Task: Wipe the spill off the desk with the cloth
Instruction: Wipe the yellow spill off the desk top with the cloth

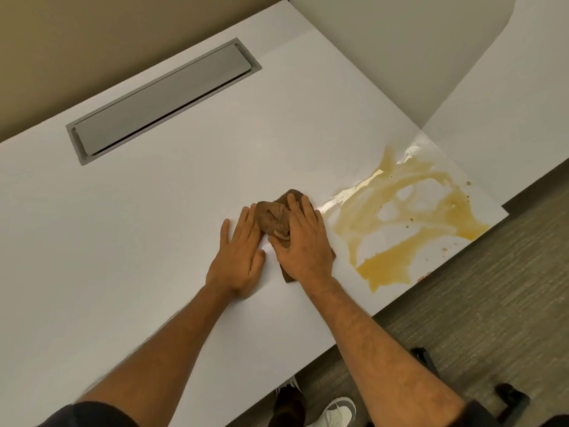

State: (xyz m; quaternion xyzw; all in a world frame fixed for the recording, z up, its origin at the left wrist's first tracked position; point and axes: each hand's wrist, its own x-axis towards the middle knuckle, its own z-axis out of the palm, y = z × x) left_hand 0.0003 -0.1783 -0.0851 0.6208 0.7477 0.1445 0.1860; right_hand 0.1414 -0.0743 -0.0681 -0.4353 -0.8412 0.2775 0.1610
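Observation:
A crumpled brown cloth [272,215] lies on the white desk [154,226], just left of a wide yellow-orange spill [409,217] that spreads to the desk's right front corner. My right hand [303,241] presses flat on top of the cloth, fingers spread and curled over its bunched folds. My left hand [238,257] rests flat on the bare desk beside the cloth, its fingertips touching the cloth's left edge. Part of the cloth is hidden under my right palm.
A grey cable-tray lid [160,100] is set into the desk at the back left. Partition walls [385,57] rise behind the desk. Beyond the desk's front edge are grey carpet [492,303], my shoes [335,411] and black chair parts [511,396].

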